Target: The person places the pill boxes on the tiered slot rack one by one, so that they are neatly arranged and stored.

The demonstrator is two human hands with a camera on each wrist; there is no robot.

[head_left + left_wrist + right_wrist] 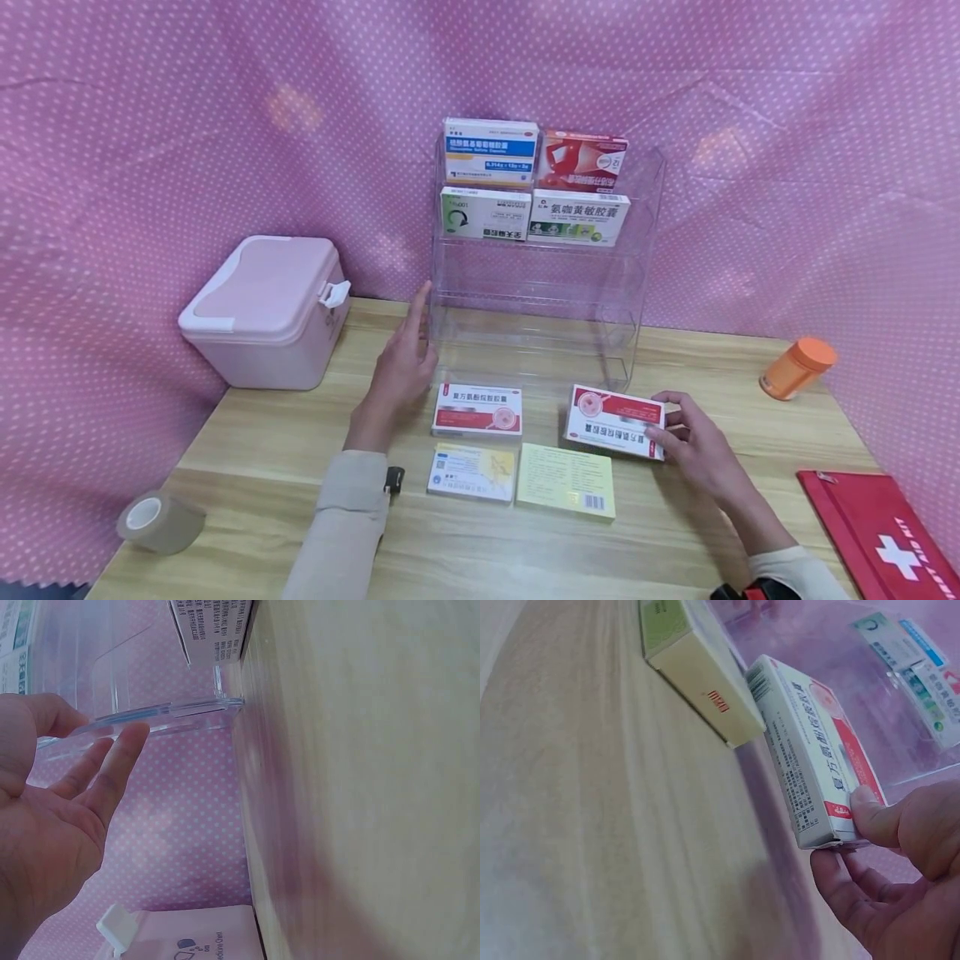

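Observation:
My right hand [693, 442] pinches the right end of a red-and-white medicine box [615, 421], thumb on its printed face and fingers beneath, in the right wrist view too. This box tilts, one edge raised. On the left, my left hand [405, 358] touches the side of a clear tiered display rack [540, 279] with fairly straight fingers. The left wrist view shows its thumb and fingertips at the panel edge [172, 712]. A matching red-and-white box [477, 410] lies before the rack, with a white-and-yellow box [471, 473] and a pale yellow box [566, 482] nearer me.
The rack's upper tiers hold several boxes, including a blue-and-white box [491, 154] and a red box [583, 162]. Around the table stand a pink medicine chest [262, 317], a tape roll [161, 523], an orange bottle [798, 368] and a red first-aid pouch [885, 533].

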